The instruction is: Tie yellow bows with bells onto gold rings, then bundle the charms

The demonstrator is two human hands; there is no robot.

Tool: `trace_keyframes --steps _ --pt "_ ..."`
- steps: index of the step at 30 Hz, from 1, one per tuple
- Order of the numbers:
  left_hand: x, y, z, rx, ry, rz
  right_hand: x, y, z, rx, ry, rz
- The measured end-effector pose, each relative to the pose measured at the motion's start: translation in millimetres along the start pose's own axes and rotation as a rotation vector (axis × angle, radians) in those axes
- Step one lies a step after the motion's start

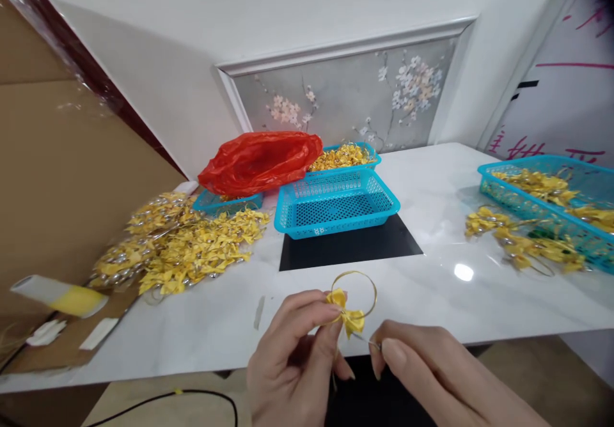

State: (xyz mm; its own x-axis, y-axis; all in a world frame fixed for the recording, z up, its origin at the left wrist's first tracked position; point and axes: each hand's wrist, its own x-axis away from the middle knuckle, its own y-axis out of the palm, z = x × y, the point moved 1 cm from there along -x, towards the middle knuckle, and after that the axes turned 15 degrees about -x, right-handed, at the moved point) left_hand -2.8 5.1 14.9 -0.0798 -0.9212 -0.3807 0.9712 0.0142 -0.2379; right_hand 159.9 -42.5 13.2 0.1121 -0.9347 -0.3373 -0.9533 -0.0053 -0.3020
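My left hand (297,350) is closed in a pinch on a yellow ribbon bow (354,322), just over the table's front edge. From the bow rises a round loop of thin gold cord (375,293). My right hand (417,357) is closed too, thumb against forefinger, a little to the right of the bow. Between its fingertips is a thin silvery strand (359,338) that runs toward the bow's lower edge; whether it is thread, wire or a needle is too small to tell. A pale thread hangs below my left fingers.
Behind my hands a blue plastic basket (336,216) stands on a black mat (350,248). Yellow bows lie heaped (206,248) at left, beside a red plastic bag (259,162). Another blue basket (551,203) holds bows at right. A cardboard tube (60,296) lies at the left edge.
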Motion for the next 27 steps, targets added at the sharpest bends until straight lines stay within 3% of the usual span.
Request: trace_keyframes --steps 3,9,16,27 --pt "1.0 -1.1 -0.3 -0.012 -0.027 0.023 -7.4 -0.9 -0.3 0.010 -0.002 -0.061" --pt "2.5 -1.2 -2.3 -0.049 -0.019 -0.004 -11.1 -1.1 -1.4 0.003 -0.011 -0.061" --pt "2.2 -1.7 -4.2 -0.077 0.026 -0.062 -15.7 -0.4 -4.0 -0.023 0.140 -0.142" --pt "2.6 -0.3 -8.2 -0.043 -0.023 -0.015 -10.6 1.0 2.6 -0.011 0.198 -0.088"
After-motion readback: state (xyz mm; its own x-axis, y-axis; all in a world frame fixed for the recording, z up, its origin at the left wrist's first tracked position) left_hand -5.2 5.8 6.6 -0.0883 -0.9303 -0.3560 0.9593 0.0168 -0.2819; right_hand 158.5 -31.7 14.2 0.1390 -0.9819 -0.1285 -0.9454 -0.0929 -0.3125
